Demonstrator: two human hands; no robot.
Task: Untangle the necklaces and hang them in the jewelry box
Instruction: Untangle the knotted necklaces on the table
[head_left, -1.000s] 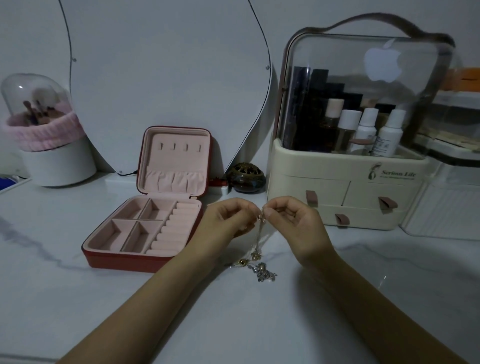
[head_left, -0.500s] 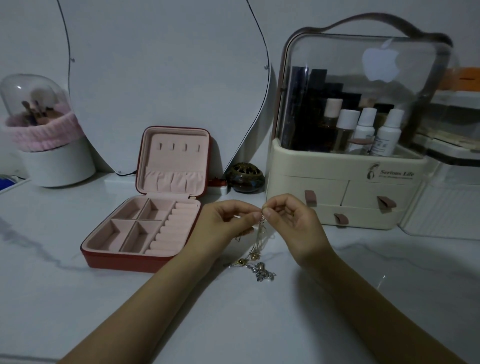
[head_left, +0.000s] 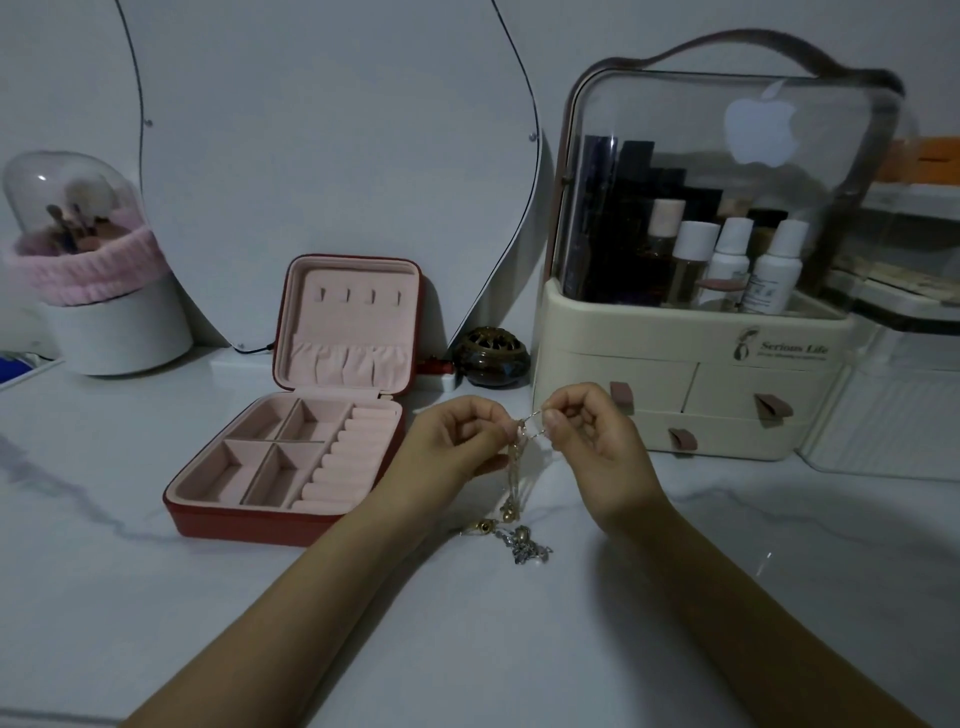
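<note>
Necklaces are the matter here, but the biggest thing around them is the pale marbled desk that carries everything. At its far right stands a cream cosmetic organiser with a clear domed lid, bottles inside and drawers below. A heart-shaped mirror leans at the far middle, with a brush holder under a clear dome at the far left. Left of centre lies the red jewelry box, lid upright, its pink lining and four hooks bare. Just right of the lid sits a small dark round pot. The left hand and right hand meet near the middle, fingers curled, each pinching the chains at the top. The tangle hangs down between them, its lower end heaped on the desk just right of the box.
</note>
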